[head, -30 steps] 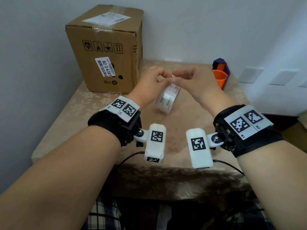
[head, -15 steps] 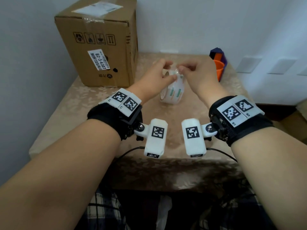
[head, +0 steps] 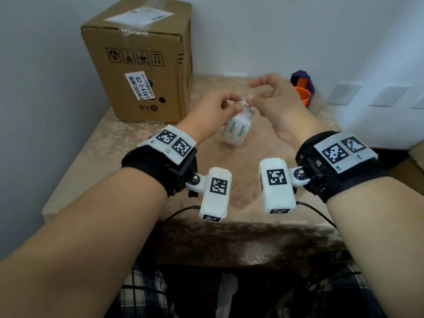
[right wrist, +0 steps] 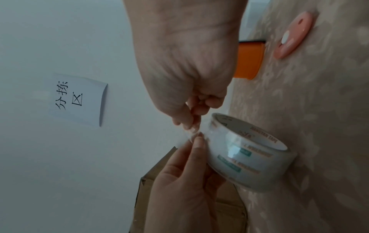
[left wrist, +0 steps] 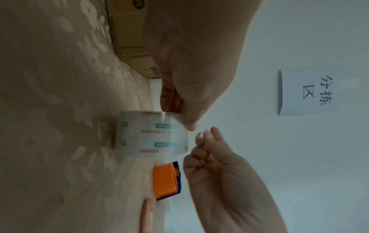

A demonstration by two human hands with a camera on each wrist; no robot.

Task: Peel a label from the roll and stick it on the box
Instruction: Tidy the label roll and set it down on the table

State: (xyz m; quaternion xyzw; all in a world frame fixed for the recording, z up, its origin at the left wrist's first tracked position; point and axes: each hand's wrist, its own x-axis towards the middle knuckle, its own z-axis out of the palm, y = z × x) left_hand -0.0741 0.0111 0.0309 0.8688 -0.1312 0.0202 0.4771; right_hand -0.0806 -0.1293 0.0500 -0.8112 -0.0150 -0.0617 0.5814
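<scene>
A roll point(head: 236, 131) of clear labels with green and orange print stands on edge on the beige table point(head: 128, 157), seen side-on in the left wrist view point(left wrist: 151, 134) and the right wrist view point(right wrist: 249, 159). My left hand point(head: 235, 107) grips the roll's top between thumb and fingers point(left wrist: 165, 100). My right hand point(head: 251, 101) pinches the clear free end point(right wrist: 187, 134) at the top of the roll, its other fingers curled above. The cardboard box point(head: 137, 65) stands at the back left, behind the left hand, with printed stickers on its front and top.
Orange and purple containers point(head: 302, 92) sit at the back right by the wall. A flat pink round object point(right wrist: 293, 34) lies on the table near them. A paper sign point(left wrist: 305, 93) hangs on the wall. The table's front edge is under my wrists.
The roll has come down from a tilted hold in the air to stand on the table. Both hands stayed at its top, and the right hand's free fingers have lifted.
</scene>
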